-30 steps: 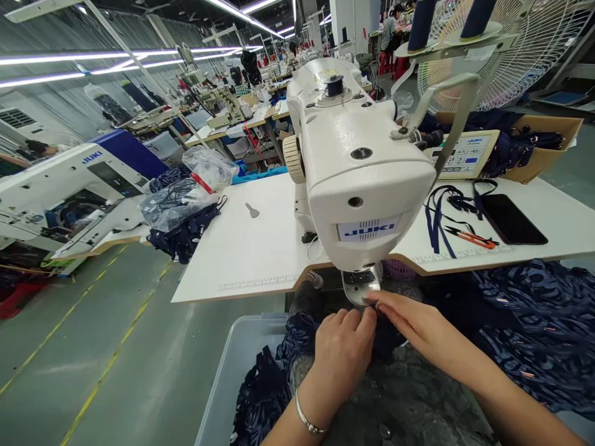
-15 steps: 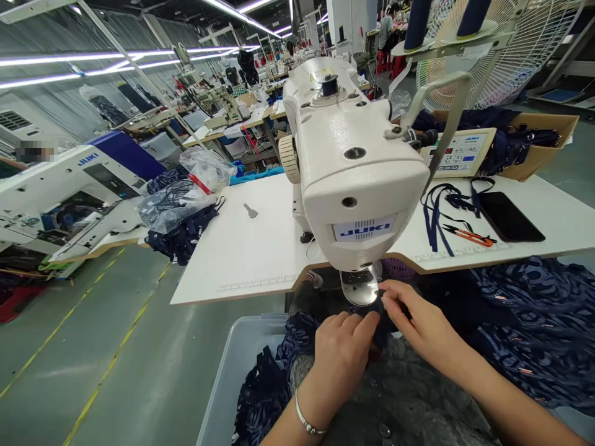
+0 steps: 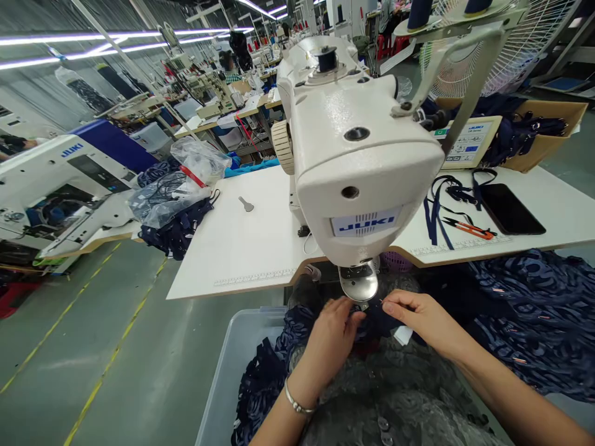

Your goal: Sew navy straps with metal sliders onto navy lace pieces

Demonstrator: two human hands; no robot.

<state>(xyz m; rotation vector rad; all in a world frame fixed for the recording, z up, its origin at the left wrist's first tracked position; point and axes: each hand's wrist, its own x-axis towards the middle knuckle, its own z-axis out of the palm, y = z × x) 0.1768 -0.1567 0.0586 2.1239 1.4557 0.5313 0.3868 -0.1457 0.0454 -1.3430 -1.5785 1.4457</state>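
The white JUKI sewing machine head [image 3: 367, 167] stands right in front of me, its shiny metal finger guard [image 3: 359, 286] at the bottom. My left hand [image 3: 332, 331], with a silver bracelet at the wrist, is closed on dark navy fabric [image 3: 379, 321] just below the guard. To the right of the guard, my right hand [image 3: 421, 314] pinches thumb and forefinger together. A tiny thin bit shows at those fingertips, too small to name. A small white label [image 3: 403, 335] sticks up from the fabric between the hands.
Navy patterned garments [image 3: 534, 322] hang at the right; more lie in a clear plastic bin [image 3: 223, 371] at lower left. On the white table [image 3: 251, 248] are a small metal key-like piece [image 3: 246, 204], orange thread snips [image 3: 469, 229], navy straps [image 3: 434, 217] and a black phone [image 3: 511, 209].
My left hand has shifted left, closer to the guard's left edge. My right hand has drawn slightly right and down, away from the guard. The white label shows more now.
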